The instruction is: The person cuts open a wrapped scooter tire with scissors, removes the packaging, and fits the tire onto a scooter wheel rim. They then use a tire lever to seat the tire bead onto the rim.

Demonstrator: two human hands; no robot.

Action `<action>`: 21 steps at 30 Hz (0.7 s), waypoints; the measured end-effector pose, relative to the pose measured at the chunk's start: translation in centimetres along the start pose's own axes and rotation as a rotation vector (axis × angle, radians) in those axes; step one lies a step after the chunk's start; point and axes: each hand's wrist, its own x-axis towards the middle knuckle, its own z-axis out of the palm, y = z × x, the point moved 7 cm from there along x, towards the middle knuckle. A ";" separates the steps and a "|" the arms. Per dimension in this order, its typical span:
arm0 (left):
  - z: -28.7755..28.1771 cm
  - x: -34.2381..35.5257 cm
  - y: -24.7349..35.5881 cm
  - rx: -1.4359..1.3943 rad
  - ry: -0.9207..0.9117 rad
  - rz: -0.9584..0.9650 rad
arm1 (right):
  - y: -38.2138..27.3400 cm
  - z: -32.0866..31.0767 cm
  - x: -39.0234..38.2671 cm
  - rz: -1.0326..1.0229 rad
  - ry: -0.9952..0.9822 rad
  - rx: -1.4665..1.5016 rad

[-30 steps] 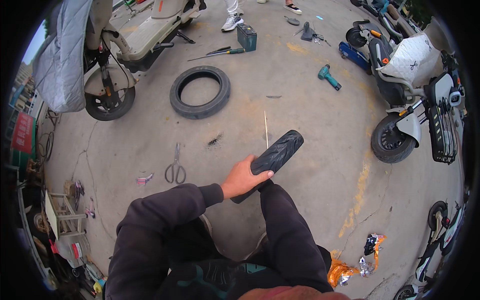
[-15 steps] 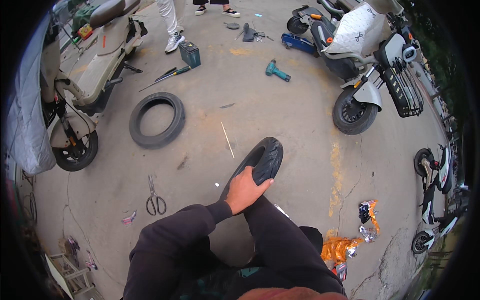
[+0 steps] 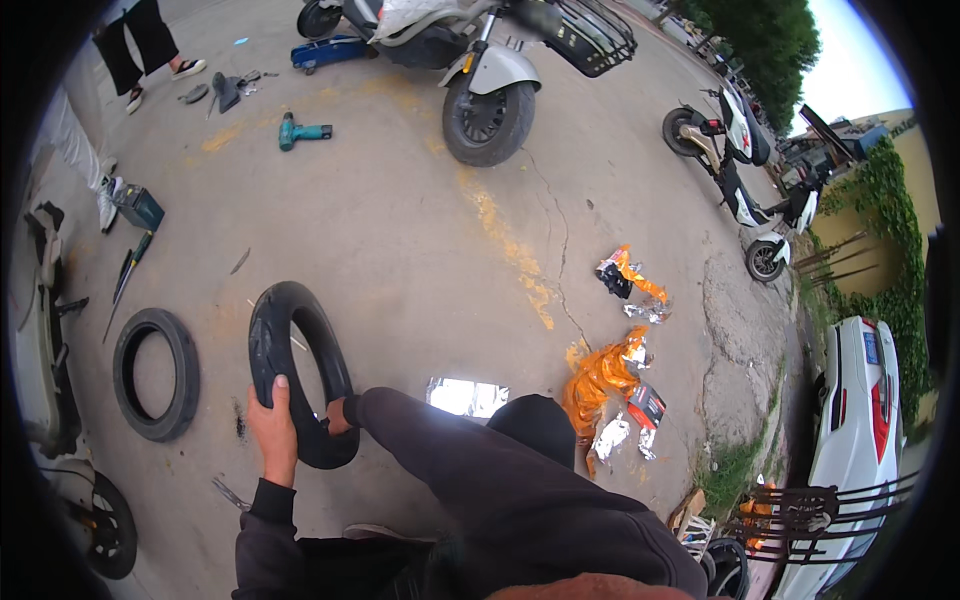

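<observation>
My left hand (image 3: pixel 273 430) is closed on the left side of a black tire (image 3: pixel 273 330), with the thumb on its sidewall. My right hand (image 3: pixel 340 414) holds the tire's lower right part, its fingers partly hidden at the inner opening. The tire stands tilted, opening toward me. A second tire (image 3: pixel 125 380) lies flat to its left, and a thin pale stick (image 3: pixel 298 341) shows through the held tire's hole. Metal scissors (image 3: pixel 230 491) lie by my left sleeve. A silver foil sheet (image 3: pixel 465 396) lies right of my right wrist, near crumpled orange-and-silver packaging (image 3: pixel 600 390).
Scooters (image 3: pixel 485 125) stand ahead, left and right (image 3: pixel 740 195). A cordless drill (image 3: pixel 305 134), a screwdriver (image 3: pixel 128 275) and a green box (image 3: pixel 138 205) lie on the concrete. Two people's legs (image 3: pixel 135 60) show upper left. A white car (image 3: pixel 850 420) is at the right.
My view has swung right, bringing in the car and foil sheet. The held tire has turned to show its opening; my left hand now grips its side, and my right hand has come into sight.
</observation>
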 end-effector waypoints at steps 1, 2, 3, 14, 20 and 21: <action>1.4 -1.1 0.8 0.001 -0.049 0.047 | 2.1 1.2 0.3 -0.010 -0.016 0.027; 1.9 -2.0 0.7 -0.076 -0.123 0.024 | 2.5 2.2 0.0 0.006 -0.044 0.167; 6.9 -3.2 4.3 -0.191 -0.284 0.031 | 12.9 3.9 -1.4 0.082 0.177 0.323; 9.3 -9.2 2.4 -0.012 -0.457 -0.472 | 20.6 -12.1 -37.2 0.812 0.213 0.116; -2.0 -5.3 16.5 0.158 -0.704 -0.844 | 25.6 -9.5 -64.6 0.924 -0.101 -0.091; -8.7 -7.4 20.9 0.227 -0.589 -0.845 | 23.0 -10.5 -64.2 0.817 -0.158 -0.066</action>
